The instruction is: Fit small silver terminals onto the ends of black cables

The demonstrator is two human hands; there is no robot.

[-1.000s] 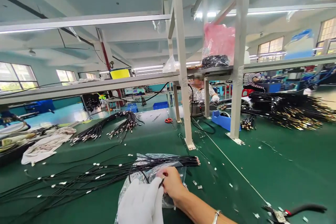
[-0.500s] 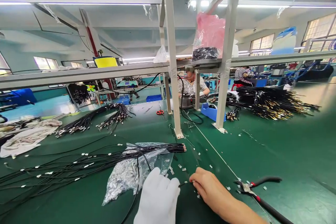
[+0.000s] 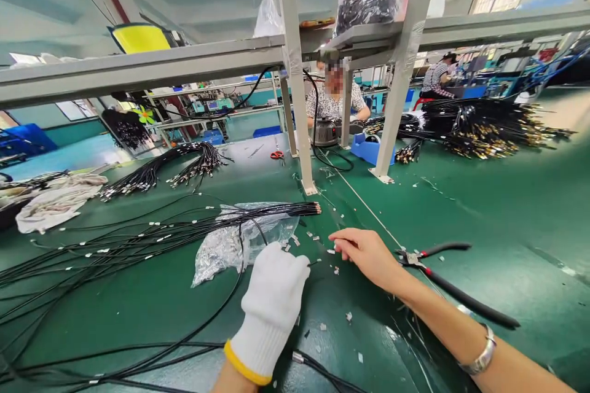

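Note:
My left hand point(image 3: 277, 279), in a white knit glove with a yellow cuff, is closed around a black cable point(image 3: 240, 276). The cable's short end point(image 3: 315, 262) sticks out past the glove's fingertips on the right. My bare right hand point(image 3: 362, 252) is just right of that end, apart from it, thumb and fingers drawn together; whatever may be between them is hidden. Small white scraps point(image 3: 313, 236) lie around the fingertips. Behind my left hand, a clear plastic bag point(image 3: 212, 255) of small shiny pieces lies partly under a bundle of black cables point(image 3: 276, 210).
Cutting pliers point(image 3: 415, 259) with black handles lie beside my right forearm. More cables point(image 3: 329, 374) are at the front edge. Shelf posts point(image 3: 300, 104) rise ahead, near a blue tape dispenser point(image 3: 365, 148) and red scissors point(image 3: 277, 155). A co-worker point(image 3: 334, 95) sits beyond.
The view has tilted down, showing more of my forearms and the near table. My right hand has come away from the cable end; my left still grips the cable.

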